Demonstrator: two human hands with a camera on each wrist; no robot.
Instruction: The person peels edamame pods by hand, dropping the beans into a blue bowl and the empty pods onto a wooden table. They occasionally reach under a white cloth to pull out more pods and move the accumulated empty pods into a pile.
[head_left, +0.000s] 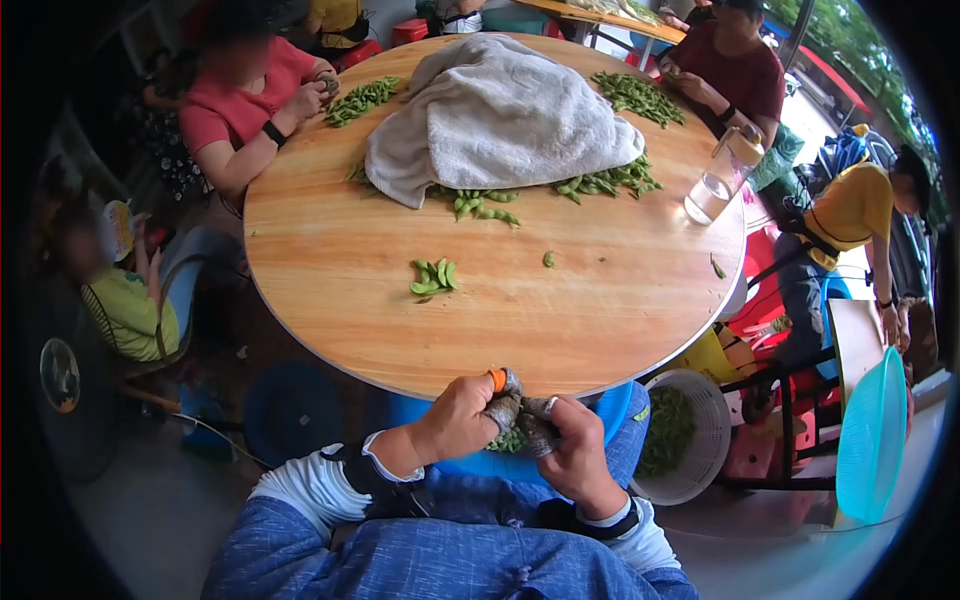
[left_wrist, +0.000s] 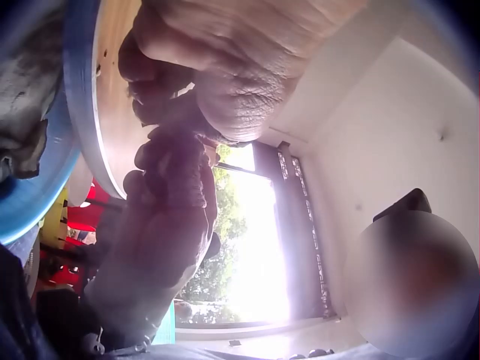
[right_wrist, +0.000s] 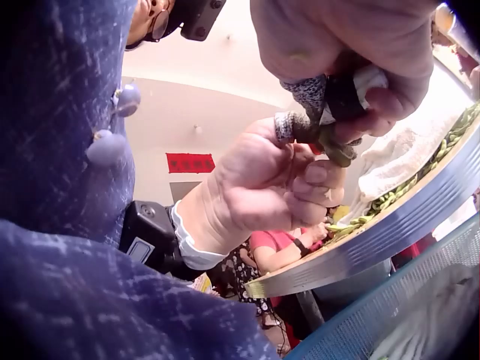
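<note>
Wooden table [head_left: 480, 320]; pod [right_wrist: 339, 154] pinched in curled fingers of left hand [head_left: 455, 425] and right hand [head_left: 578, 450] near edge, long axis slanting down-right in right-wrist view. White basket [head_left: 714, 440]: green pods [head_left: 668, 435]; blue basin [head_left: 465, 465]: green bits [head_left: 510, 440].

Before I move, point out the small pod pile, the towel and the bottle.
Small pod pile [head_left: 436, 275]: head view, middle of the pods.
Towel [head_left: 505, 125]: head view, middle of the draped cloth.
Bottle [head_left: 708, 198]: head view, clear lower body.
</note>
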